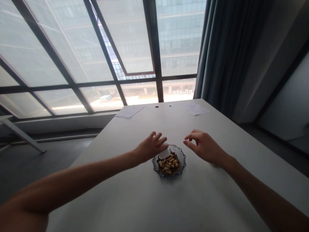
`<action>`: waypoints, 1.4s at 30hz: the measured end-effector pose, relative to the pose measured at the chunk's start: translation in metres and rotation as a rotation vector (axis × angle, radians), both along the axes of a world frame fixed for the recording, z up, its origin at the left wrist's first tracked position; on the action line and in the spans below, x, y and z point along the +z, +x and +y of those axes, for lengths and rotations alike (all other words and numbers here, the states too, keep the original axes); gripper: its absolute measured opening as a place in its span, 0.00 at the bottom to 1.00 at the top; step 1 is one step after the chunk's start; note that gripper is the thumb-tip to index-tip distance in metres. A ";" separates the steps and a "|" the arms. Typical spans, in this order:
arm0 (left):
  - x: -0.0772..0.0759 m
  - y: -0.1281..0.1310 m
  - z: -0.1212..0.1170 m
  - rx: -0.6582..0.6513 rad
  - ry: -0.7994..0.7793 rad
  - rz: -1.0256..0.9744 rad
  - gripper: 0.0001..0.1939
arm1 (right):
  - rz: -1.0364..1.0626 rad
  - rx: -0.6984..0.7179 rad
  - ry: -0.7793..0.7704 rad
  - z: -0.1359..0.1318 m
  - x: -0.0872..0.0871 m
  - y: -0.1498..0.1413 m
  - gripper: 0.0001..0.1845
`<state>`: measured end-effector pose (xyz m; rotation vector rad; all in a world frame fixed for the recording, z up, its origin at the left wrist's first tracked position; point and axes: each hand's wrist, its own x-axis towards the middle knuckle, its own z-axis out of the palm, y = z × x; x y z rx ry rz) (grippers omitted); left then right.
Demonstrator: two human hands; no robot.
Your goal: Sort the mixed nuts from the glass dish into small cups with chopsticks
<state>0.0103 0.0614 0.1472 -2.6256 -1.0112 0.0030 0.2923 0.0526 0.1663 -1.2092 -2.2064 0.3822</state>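
A clear glass bowl (pixel 155 168) with a pointed, wavy rim stands on the white table. Peanuts in their shells (pixel 169 168) fill its front part, and darker small pieces lie behind and around them. My left hand (pixel 153 145) is at the bowl's upper left, its fingers closed on a small white cup (pixel 164 153) that is tilted over the contents. To the right of the bowl, my right hand (pixel 202 145) hovers apart from it, thumb and fingers bent together. A small brownish thing shows between those fingers, too small to name.
The white table (pixel 145 203) stretches away to a wall of windows (pixel 135 38). Paper sheets (pixel 130 111) lie at its far left, more papers (pixel 196 109) at its far right. A dark curtain (pixel 222 58) hangs behind the right edge. Another table's leg (pixel 24 135) stands left.
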 end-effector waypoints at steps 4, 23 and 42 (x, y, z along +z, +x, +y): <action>0.007 -0.011 -0.002 0.039 -0.026 -0.061 0.21 | -0.070 -0.015 -0.033 -0.007 -0.003 0.002 0.15; -0.061 -0.001 0.012 0.339 -0.292 -0.381 0.34 | -0.449 -0.102 -0.127 0.018 -0.070 -0.056 0.25; -0.087 0.011 0.006 0.380 -0.275 -0.338 0.43 | -0.589 -0.150 -0.044 -0.001 -0.058 -0.078 0.28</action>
